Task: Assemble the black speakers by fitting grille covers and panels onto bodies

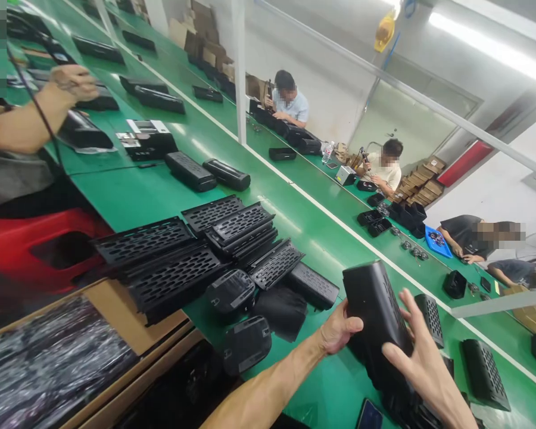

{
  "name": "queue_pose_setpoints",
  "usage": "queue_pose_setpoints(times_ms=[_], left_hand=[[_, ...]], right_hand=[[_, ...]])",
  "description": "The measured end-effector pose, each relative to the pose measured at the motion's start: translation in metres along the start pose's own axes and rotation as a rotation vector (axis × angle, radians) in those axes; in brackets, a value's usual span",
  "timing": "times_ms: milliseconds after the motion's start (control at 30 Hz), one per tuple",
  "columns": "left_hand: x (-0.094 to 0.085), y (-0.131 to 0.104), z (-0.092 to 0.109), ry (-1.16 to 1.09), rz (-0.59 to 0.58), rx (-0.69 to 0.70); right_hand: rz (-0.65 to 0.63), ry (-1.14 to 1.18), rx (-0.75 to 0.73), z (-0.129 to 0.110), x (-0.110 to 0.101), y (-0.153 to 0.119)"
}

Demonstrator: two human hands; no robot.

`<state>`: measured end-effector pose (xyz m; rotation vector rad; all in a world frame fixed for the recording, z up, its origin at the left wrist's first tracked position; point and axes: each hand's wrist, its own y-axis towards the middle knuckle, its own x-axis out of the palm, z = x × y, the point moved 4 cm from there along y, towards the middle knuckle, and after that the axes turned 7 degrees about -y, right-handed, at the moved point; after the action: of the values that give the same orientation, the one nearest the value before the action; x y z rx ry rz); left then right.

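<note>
Black casing [371,298] gripped in your left hand [339,329]; your right hand [422,360], fingers spread, beside it; perforated panels [178,275] left of casing on green worktop [111,193].

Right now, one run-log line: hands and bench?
left hand: holds black casing | right hand: open, spread at casing's side, contact unclear | green bench: slotted black panels piled, picture-left of casing

Bright ceiling tube [491,47]; glare on bench [279,214]; lower left seems blurred.
</note>
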<state>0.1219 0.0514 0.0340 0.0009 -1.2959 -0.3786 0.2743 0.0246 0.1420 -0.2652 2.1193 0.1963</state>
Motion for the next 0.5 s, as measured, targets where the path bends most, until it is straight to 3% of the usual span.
queue_pose_setpoints(times_ms=[67,133,267,333,400,500], left_hand=[[0.002,0.004,0.009,0.004,0.025,0.06],[0.004,0.006,0.013,0.004,0.051,0.083],[0.009,0.009,0.008,0.03,0.095,0.069],[0.012,0.012,0.004,0.063,0.093,0.062],[0.014,0.016,0.004,0.106,0.056,0.031],[0.011,0.024,0.023,0.204,-0.006,0.011]], right_hand=[[0.234,0.077,-0.017,0.013,0.008,-0.026],[0.368,0.082,0.015,0.024,0.027,-0.045],[0.621,0.004,-0.016,0.021,0.056,-0.044],[0.732,0.036,-0.091,0.015,0.054,-0.035],[0.764,0.083,-0.115,0.013,0.044,-0.031],[0.753,0.134,-0.099,0.016,0.024,-0.038]])
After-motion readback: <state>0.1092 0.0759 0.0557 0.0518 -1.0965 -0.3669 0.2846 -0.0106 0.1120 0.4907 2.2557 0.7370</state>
